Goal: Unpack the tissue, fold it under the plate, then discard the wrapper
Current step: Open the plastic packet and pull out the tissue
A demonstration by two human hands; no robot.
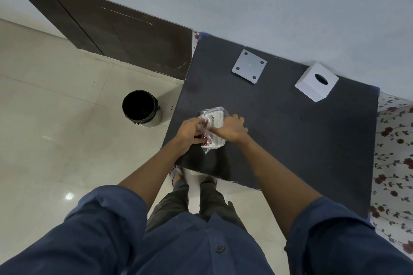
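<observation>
A pack of white tissue (217, 116) in a clear plastic wrapper (206, 147) lies near the left front of the black table (290, 131). My left hand (190, 131) grips the wrapper at its left side. My right hand (232, 128) rests on top of the tissue stack, fingers closed over it. A white square plate (249, 66) with four dark dots lies at the back of the table, well apart from both hands. Part of the pack is hidden under my hands.
A white cube tissue box (316, 81) stands at the back right of the table. A black-lined bin (142, 108) stands on the tiled floor left of the table. A dark door (107, 27) and a floral cloth (393, 163) flank the table.
</observation>
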